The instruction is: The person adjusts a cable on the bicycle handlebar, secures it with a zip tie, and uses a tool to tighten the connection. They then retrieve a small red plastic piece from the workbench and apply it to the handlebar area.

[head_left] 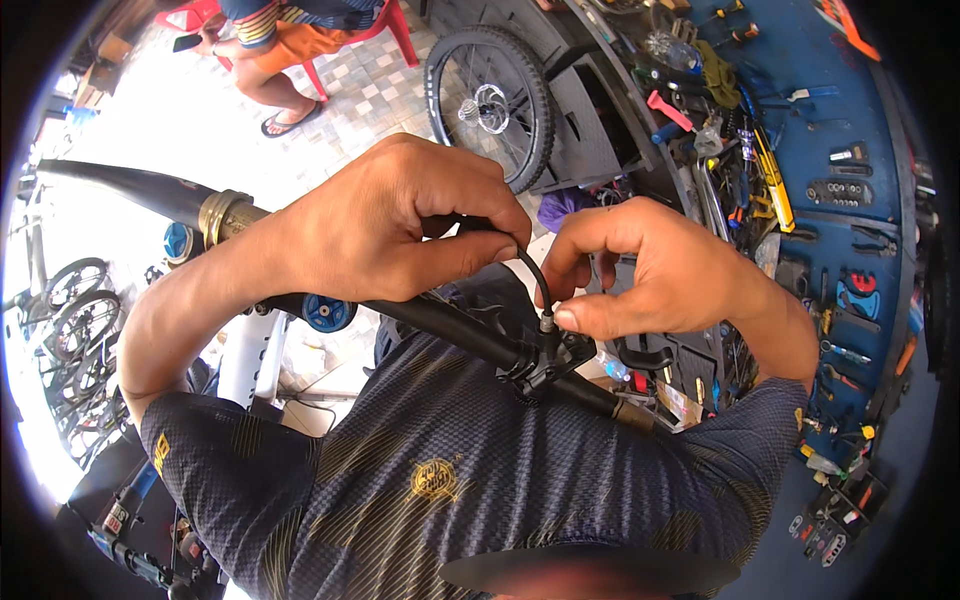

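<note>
A thin black hose (541,279) curves down into a brake lever (548,362) clamped on a black bicycle handlebar (455,328). My left hand (400,220) pinches the hose between thumb and forefinger, above the bar. Lower down, the thumb and fingers of my right hand (650,270) close around the silvery fitting (547,322) at the hose's lower end, against the lever body. Part of the hose disappears behind the left fingers. On the bar's left part is a bronze-coloured collar (222,213), and a blue round cap (328,312) sits beneath my left wrist.
At the right, a blue tool board (815,110) carries many tools, with a cluttered bench (690,150) beside it. A bicycle wheel (490,108) leans against a dark cabinet ahead. Another person (280,45) sits on a red chair (398,35). Several bikes (85,300) stand at left.
</note>
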Action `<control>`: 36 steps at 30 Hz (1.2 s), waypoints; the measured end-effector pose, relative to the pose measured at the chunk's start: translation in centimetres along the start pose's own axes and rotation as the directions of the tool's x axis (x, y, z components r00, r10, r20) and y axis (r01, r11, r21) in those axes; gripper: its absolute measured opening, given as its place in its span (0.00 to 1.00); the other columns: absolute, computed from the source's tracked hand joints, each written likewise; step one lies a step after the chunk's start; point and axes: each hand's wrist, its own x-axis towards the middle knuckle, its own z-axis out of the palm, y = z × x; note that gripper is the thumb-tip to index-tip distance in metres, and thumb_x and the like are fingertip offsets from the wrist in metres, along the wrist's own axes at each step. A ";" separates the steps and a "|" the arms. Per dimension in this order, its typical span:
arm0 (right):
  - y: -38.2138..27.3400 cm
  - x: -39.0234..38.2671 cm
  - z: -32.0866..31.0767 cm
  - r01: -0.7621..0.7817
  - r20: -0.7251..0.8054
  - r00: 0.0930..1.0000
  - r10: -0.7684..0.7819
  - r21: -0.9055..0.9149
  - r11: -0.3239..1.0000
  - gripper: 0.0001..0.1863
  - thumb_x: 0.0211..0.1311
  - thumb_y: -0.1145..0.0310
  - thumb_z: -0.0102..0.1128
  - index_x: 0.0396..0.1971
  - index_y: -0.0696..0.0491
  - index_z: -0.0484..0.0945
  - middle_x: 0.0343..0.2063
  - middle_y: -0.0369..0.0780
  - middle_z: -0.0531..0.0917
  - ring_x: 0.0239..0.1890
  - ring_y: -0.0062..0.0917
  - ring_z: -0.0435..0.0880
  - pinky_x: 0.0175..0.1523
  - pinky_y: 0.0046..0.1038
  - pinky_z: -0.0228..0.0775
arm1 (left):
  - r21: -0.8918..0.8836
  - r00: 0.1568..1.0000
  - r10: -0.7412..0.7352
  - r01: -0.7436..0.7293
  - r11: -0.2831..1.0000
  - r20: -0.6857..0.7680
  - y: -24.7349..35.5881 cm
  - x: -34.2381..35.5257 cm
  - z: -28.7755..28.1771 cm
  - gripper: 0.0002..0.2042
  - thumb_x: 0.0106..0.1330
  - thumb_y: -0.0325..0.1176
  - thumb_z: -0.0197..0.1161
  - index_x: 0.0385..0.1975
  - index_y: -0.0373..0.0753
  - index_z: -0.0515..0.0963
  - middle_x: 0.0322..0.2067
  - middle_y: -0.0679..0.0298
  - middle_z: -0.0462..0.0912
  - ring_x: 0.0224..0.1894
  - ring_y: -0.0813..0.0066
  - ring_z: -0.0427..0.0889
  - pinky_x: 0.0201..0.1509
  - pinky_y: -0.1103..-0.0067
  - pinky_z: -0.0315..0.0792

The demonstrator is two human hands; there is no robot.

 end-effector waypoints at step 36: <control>-2.0 2.3 -1.5 -0.067 0.138 0.984 0.115 -0.310 0.948 0.11 0.58 0.63 0.69 0.30 0.57 0.85 0.26 0.43 0.86 0.33 0.30 0.86 0.42 0.33 0.75 | 0.033 0.980 0.163 -0.160 0.987 -0.112 -1.5 0.2 0.7 0.11 0.60 0.18 0.67 0.42 0.34 0.85 0.26 0.59 0.80 0.26 0.65 0.80 0.29 0.70 0.68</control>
